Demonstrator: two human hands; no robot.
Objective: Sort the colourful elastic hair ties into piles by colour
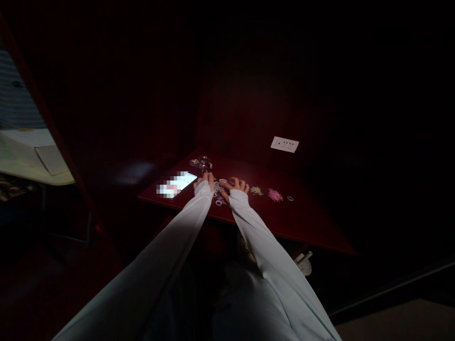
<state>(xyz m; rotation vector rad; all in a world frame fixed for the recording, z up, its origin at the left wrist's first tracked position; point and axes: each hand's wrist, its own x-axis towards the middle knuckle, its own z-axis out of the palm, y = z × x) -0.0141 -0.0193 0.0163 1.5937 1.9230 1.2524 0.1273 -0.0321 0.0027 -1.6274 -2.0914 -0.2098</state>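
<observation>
My left hand (205,181) is at the left side of a mixed pile of small coloured rings and bits (219,195). Its fingers are bent and close together; whatever they hold, if anything, is too small to make out. Over the right side of the same pile lies my right hand (238,185), fingers apart and bent down, touching the pieces. To the right of it are a small pale yellow-green heap (256,191) and a pink heap of thin pieces (275,195). A single greenish ring (290,198) lies beyond the pink heap.
A lit phone (186,179) lies left of my left hand on the dark red table (305,222). Behind it stands a clear container (204,163). A white socket plate (285,144) is on the back wall. A white box (35,147) rests on another table at far left.
</observation>
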